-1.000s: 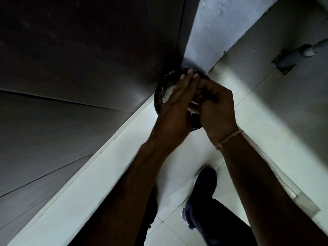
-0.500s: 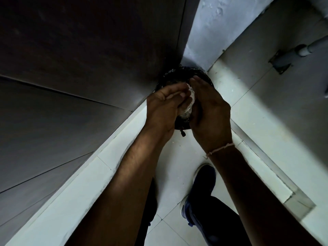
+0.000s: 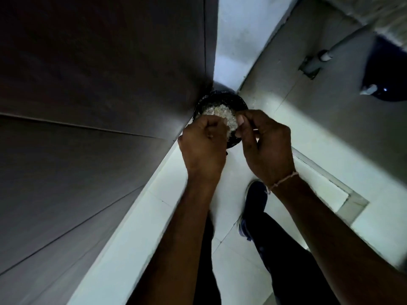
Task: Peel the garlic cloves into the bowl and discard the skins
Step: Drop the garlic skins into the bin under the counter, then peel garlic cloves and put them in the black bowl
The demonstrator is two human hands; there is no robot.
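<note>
A round black bin (image 3: 239, 100) with a black liner stands on the floor in the corner. A heap of pale garlic skins (image 3: 217, 112) lies inside it. Both my hands hover just over its near rim and hide that side. My left hand (image 3: 202, 148) is curled into a fist, and a small pale fleck of skin shows between its fingers. My right hand (image 3: 267, 146) has curled fingers with the thumb pressed against the fingertips; I see nothing in it. No bowl or cloves are in view.
Dark cabinet panels (image 3: 99, 106) run along the left, right up to the bin. White floor tiles (image 3: 136, 234) stretch toward me, with my dark shoe (image 3: 255, 199) on them. A grey pipe with a bracket (image 3: 326, 56) and a dark blue object (image 3: 387, 73) sit at upper right.
The pale clump of skins pressed between my hands half a second ago is gone from them. My hands have parted, uncovering the heap in the bin. The left fingers have curled into a fist.
</note>
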